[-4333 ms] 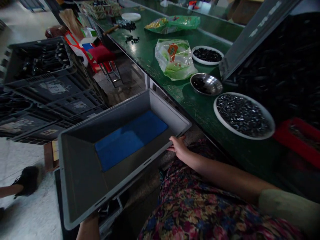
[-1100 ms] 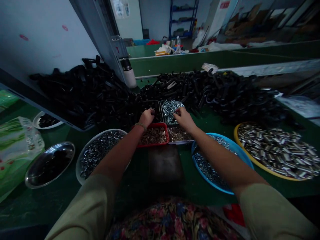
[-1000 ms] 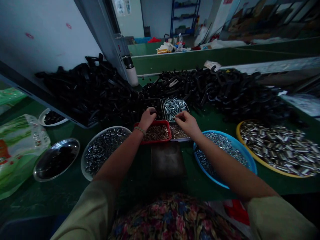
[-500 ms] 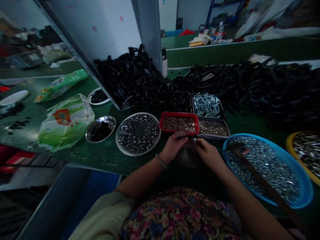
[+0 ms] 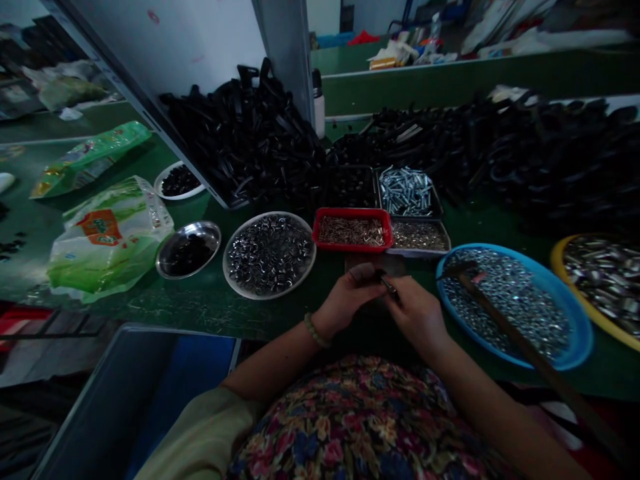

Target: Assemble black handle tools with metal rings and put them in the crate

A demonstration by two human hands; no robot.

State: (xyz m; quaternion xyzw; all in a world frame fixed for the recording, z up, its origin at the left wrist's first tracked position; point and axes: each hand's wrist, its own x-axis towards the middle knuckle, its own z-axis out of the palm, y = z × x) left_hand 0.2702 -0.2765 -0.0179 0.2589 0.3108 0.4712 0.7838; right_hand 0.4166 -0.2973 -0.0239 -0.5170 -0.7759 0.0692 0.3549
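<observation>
My left hand point(image 5: 350, 297) and my right hand point(image 5: 419, 312) meet just in front of the red tray point(image 5: 353, 248), which holds thin copper-coloured pins. Between them is a small dark part with a shiny edge point(image 5: 389, 285), its exact kind too dim to make out. Both sets of fingers are closed round it, thumbs and forefingers nearly touching. Beneath the hands lies a small brownish block point(image 5: 373, 264), partly covered. To the left stands a round plate point(image 5: 229, 270) of shiny curved metal clips.
A blue basin point(image 5: 583, 347) of small metal parts, with a hammer point(image 5: 515, 333) across it, stands right, beside a yellow basin point(image 5: 557, 257). Behind are a tray of screws point(image 5: 406, 191) and heaped black parts point(image 5: 260, 133). A steel bowl point(image 5: 163, 263) and plastic bag point(image 5: 107, 233) lie left.
The view has shifted, so the trays and basins sit higher in the picture. My hands have drawn back a little from the red tray, and the dark part now shows between them.
</observation>
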